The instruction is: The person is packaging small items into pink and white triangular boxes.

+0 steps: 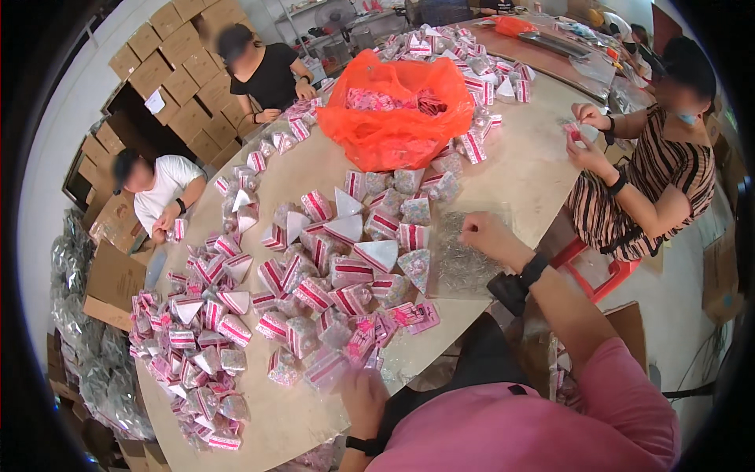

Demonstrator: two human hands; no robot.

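My right hand point(489, 237) is over a clear plastic sheet or bag point(503, 211) with many small thin metal pieces point(460, 263) on it. Its fingertips are drawn together, and anything between them is too small to make out. My left hand point(364, 403) is low at the table's near edge, its fingers smeared by motion. Right by those fingers is a blurred, pale wedge-shaped piece point(326, 368); whether I grip it cannot be told. Pink printed cards point(413, 315) lie between my hands. Beyond them spreads a heap of cake-slice-shaped pieces point(351, 271), white with pink bands and speckled sides.
A red plastic bag point(385, 141) holding pink items stands mid-table. More wedge pieces pile at the left point(193, 370) and far end. Two people sit along the left side; another, in a striped top point(668, 165), works at the right. Cardboard boxes point(177, 67) are stacked behind.
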